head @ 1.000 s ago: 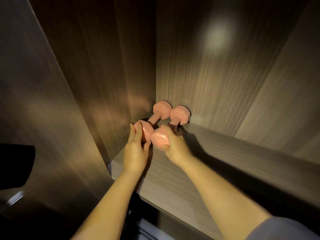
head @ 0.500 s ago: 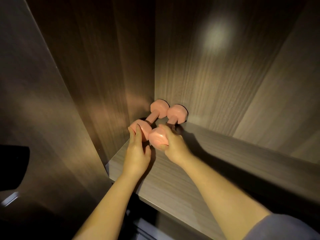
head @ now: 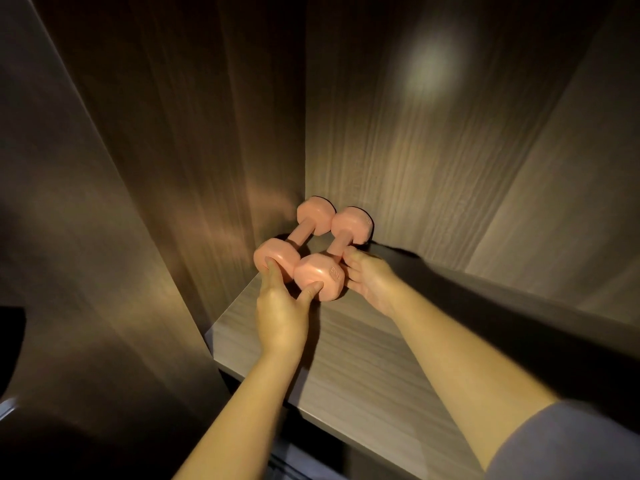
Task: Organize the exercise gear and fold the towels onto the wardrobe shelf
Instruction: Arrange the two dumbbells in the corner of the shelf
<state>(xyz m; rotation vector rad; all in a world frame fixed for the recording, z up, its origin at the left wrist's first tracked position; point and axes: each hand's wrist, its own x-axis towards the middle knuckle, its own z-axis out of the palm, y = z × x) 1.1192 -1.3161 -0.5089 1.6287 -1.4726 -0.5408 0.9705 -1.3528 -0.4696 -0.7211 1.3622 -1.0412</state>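
Note:
Two pink dumbbells lie side by side in the back left corner of the wooden wardrobe shelf (head: 349, 362), their far heads against the back panel. My left hand (head: 282, 313) reaches up from the shelf edge. Its straight fingers press on the near head of the left dumbbell (head: 277, 258), and its thumb touches the near head of the right dumbbell (head: 320, 275). My right hand (head: 372, 284) sits just right of that head, fingertips against its side and the handle. No towels are in view.
The wardrobe's side panel (head: 194, 202) stands close on the left and the back panel (head: 433, 168) behind the dumbbells. The shelf runs on to the right into shadow. A dark object (head: 10, 344) shows at the left edge.
My right hand has come off the near head of the right dumbbell and now lies beside it. My left thumb has spread onto that head. The dumbbells have barely moved.

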